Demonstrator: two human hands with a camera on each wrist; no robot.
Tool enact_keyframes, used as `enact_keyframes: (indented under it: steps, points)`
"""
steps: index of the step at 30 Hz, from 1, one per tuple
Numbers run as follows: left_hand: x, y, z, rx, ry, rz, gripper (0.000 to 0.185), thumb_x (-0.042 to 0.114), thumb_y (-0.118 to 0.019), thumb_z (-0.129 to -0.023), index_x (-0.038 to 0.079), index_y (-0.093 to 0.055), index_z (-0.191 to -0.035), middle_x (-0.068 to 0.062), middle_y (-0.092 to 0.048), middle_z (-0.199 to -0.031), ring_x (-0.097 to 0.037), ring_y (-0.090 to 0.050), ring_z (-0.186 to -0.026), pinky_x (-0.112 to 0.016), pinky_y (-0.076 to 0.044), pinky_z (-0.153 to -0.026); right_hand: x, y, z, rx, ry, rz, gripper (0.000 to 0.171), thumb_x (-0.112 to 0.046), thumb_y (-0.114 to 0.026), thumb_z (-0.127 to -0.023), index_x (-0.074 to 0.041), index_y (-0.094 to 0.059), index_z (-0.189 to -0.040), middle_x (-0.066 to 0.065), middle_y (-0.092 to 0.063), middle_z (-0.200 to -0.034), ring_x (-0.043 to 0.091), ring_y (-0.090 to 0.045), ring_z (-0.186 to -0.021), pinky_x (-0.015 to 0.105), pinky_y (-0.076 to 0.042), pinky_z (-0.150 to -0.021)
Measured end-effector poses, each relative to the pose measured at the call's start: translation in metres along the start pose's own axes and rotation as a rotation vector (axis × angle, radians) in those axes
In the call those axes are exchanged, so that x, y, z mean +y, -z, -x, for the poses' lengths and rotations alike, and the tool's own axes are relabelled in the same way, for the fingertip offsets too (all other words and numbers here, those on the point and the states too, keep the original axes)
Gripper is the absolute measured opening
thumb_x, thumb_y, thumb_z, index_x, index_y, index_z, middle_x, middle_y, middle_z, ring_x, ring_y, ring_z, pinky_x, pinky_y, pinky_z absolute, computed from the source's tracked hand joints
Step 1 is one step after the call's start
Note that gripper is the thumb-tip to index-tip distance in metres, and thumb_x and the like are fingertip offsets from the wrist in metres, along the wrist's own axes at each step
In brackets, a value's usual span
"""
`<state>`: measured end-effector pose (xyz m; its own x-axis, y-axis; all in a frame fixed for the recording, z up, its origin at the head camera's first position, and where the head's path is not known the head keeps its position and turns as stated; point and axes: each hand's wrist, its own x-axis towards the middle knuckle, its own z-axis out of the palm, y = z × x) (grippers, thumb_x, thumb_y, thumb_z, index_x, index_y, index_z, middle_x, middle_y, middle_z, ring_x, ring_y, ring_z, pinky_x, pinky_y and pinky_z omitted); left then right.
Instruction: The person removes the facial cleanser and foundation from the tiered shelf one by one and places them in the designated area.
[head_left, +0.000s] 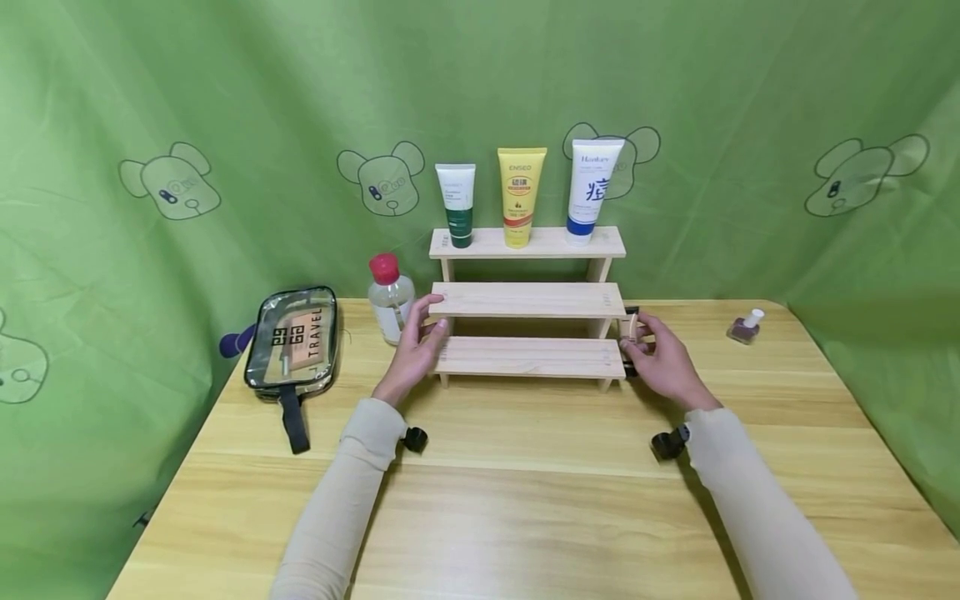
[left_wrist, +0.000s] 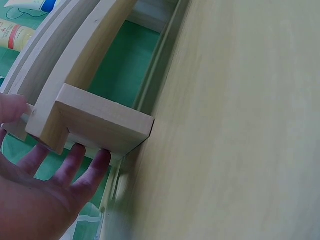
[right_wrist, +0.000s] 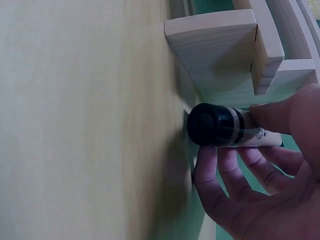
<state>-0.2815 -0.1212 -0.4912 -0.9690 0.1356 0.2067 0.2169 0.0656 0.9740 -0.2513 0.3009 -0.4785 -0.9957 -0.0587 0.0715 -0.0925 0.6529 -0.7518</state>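
A three-tier wooden rack [head_left: 527, 357] stands on the table between both hands. My left hand [head_left: 415, 350] touches the rack's left end; in the left wrist view its straight fingers [left_wrist: 70, 167] meet the side panel. My right hand [head_left: 663, 358] grips a small beige bottle with a black cap [right_wrist: 255, 136] between thumb and fingers, beside the rack's right end. On the top tier stand a white-and-green tube [head_left: 457, 204], a yellow tube [head_left: 519, 198] and a white-and-blue tube [head_left: 592, 192]. The two lower tiers hold nothing.
A clear bottle with a red cap [head_left: 390, 296] stands left of the rack. Farther left lies a transparent travel pouch [head_left: 292, 342] with a black strap, a purple item [head_left: 236, 341] behind it. A nail polish bottle [head_left: 746, 326] sits at the right. Green cloth [head_left: 480, 75] hangs behind.
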Motion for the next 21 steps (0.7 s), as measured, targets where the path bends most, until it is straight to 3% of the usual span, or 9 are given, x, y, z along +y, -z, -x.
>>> enact_keyframes:
  steps: [7,15,21]
  points:
    - [-0.0004,0.0003,-0.0012,-0.01,0.002,-0.01,0.047,0.012,-0.054,-0.113,0.023,-0.045,-0.158,-0.016,-0.047,-0.166,-0.051,-0.057,-0.136,-0.044,-0.051,-0.109,0.0028,-0.0019,0.0024,0.02,-0.048,-0.011,0.069,-0.024,-0.062,-0.112,0.007,-0.032,-0.165,0.034,-0.062,-0.137,0.046,-0.069,-0.119,0.011,-0.052,-0.078]
    - [0.0009,-0.0005,-0.0008,-0.005,0.011,-0.012,0.047,0.013,-0.054,-0.113,0.024,-0.045,-0.158,-0.015,-0.045,-0.167,-0.049,-0.058,-0.137,-0.049,-0.05,-0.112,0.0085,-0.005,0.0035,0.096,-0.051,0.064,0.044,-0.024,-0.068,-0.108,0.006,-0.063,-0.14,0.029,-0.073,-0.125,0.039,-0.073,-0.108,0.01,-0.049,-0.075]
    - [0.0011,0.0,0.0002,-0.002,0.014,-0.001,0.047,0.012,-0.054,-0.113,0.025,-0.045,-0.158,-0.015,-0.046,-0.167,-0.051,-0.057,-0.139,-0.051,-0.05,-0.113,0.0067,-0.0051,0.0055,0.123,-0.059,0.071,0.044,-0.028,-0.069,-0.108,0.006,-0.067,-0.136,0.028,-0.073,-0.122,0.041,-0.074,-0.107,0.012,-0.048,-0.075]
